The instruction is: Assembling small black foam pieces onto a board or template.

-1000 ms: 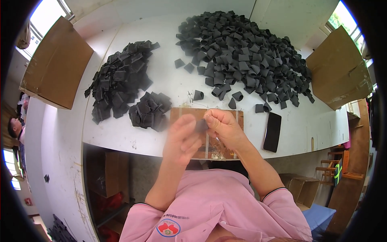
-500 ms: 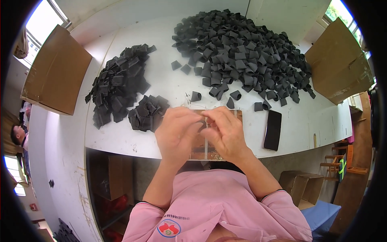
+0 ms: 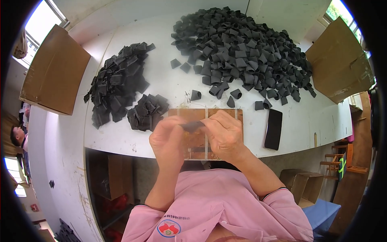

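Note:
Between my two hands, above a brown board (image 3: 194, 141) at the table's front edge, is a small dark grey fabric piece (image 3: 192, 126), slightly blurred. My left hand (image 3: 167, 133), smeared by motion, pinches its left end. The fingers of my right hand (image 3: 223, 131) are closed on its right end. Just left of the board lies a small heap of flat dark pieces (image 3: 148, 112), with a larger heap of flat dark pieces (image 3: 119, 80) behind it. A wide pile of open, tube-shaped dark pieces (image 3: 242, 52) covers the back right.
A black phone (image 3: 273, 130) lies right of the board. Cardboard boxes stand at the left (image 3: 54, 70) and right (image 3: 340, 62) table ends. A few loose tube pieces (image 3: 196, 95) sit just beyond the board. Below the table at right are an open carton (image 3: 302, 187) and stools.
My hands have drawn apart a little, the left moving left and slightly down. The dark fabric piece now shows between them, and more of the board is uncovered.

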{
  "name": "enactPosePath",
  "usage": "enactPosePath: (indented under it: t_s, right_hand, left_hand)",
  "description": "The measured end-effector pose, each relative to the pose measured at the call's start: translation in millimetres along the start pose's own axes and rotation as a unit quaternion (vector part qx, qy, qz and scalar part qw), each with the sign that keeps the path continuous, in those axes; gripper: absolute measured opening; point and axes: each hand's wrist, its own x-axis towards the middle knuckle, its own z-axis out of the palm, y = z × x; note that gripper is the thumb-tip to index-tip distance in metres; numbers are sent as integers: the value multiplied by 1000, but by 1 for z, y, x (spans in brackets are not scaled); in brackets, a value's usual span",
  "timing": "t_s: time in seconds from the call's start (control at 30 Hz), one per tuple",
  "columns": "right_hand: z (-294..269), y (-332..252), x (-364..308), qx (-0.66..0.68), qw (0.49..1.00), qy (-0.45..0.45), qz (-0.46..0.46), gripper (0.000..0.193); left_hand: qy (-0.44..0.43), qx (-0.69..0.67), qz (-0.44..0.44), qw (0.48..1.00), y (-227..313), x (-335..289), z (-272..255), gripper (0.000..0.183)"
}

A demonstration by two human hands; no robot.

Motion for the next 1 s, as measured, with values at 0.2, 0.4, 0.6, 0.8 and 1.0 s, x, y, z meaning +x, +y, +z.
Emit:
enactPosePath:
  t_s: [0.2,0.4,0.6,0.8,1.0]
  right_hand:
    - [-8,-7,4,-40,998,-44,20,16]
    - [-9,-9,7,-76,996,-46,11,9]
    - [-9,-6,11,71,989,-54,114,12]
    - [-6,-3,9,96,986,-72,115,10]
    - [-5,-9,11,-4,994,-84,74,11]
  left_hand:
    - [9,48,9,999,9,13,9,18]
    - [-93,200,57,974,8,14,6,12]
    - [-109,361,165,911,20,20,15,13]
    - [-79,208,104,969,3,16,0,12]
    - [-60,107,81,989,-12,14,-5,13]
